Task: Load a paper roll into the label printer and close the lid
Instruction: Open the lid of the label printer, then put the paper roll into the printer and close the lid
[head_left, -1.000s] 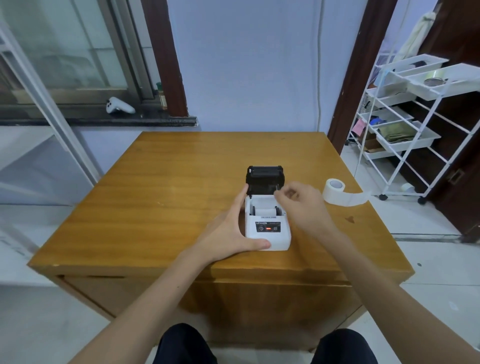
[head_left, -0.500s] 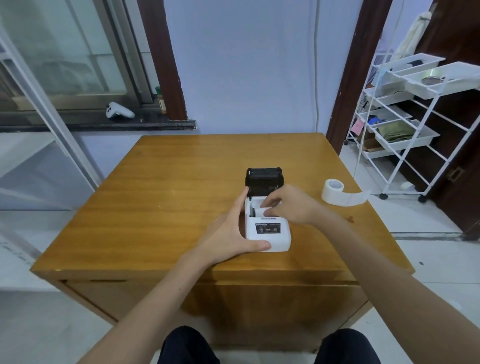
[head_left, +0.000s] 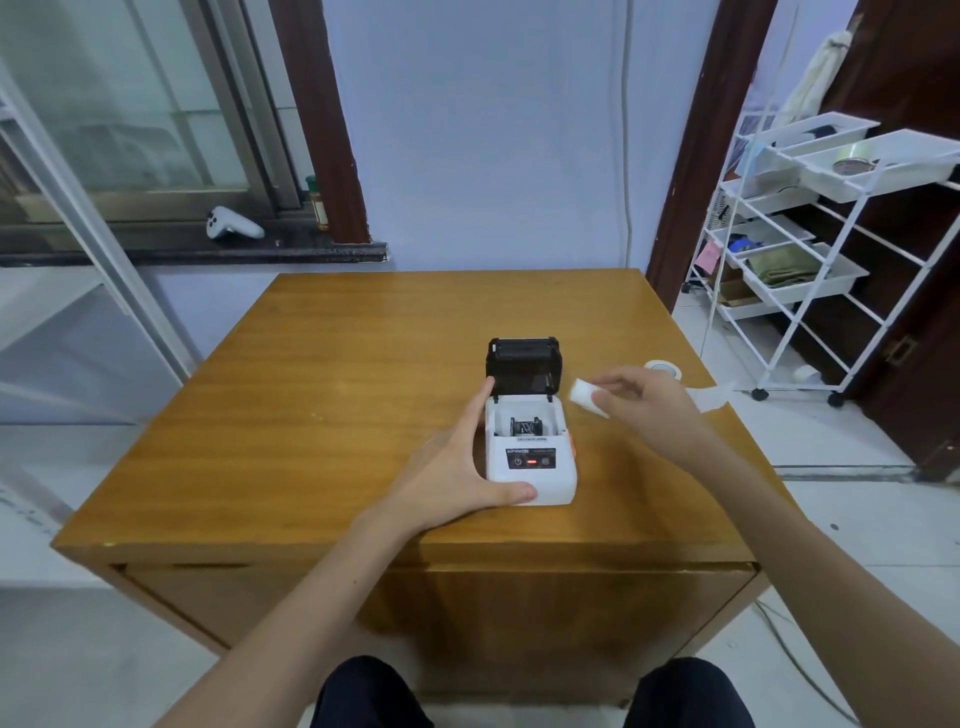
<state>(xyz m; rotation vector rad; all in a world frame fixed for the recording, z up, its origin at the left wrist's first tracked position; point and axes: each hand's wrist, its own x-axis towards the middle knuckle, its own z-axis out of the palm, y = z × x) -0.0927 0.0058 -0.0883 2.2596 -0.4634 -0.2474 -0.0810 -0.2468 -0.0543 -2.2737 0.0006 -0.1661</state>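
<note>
A small white label printer stands near the front of the wooden table. Its black lid is tipped up and back, and the paper bay shows only a dark spindle. My left hand grips the printer's left side and front corner. My right hand hovers just right of the printer, pinching a small white roll core. A larger white paper roll with a loose tail lies on the table behind that hand.
A white wire rack on wheels stands right of the table by a dark doorway. A white game controller lies on the window ledge at the back left. My knees are below the table's front edge.
My right hand has come out of the paper bay and moved right with the small white core. The bay now shows its dark spindle. My left hand has stayed on the printer.
</note>
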